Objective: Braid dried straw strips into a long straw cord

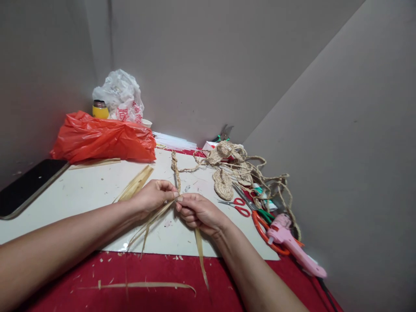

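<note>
Over the middle of a white board [107, 234], my left hand [154, 197] and my right hand [199, 212] meet at the lower end of a braided straw cord [176, 169]. Both are closed, with thumbs and fingertips pinching the straw where the braid ends. Loose straw strands [147, 223] fan down to the left beneath my left hand. A single straw strip [200, 251] hangs below my right hand, past the board's edge. Behind my left wrist lies a bundle of flat straw strips [136, 184].
Red-handled scissors [239, 207], coiled braided pieces [222, 184] and a pink glue gun [294, 247] lie to the right. A phone [30, 186] rests at the left. Behind are a red plastic bag [104, 138], a yellow jar [100, 111] and white sticks [175, 141]. Red cloth [143, 268] lies in front.
</note>
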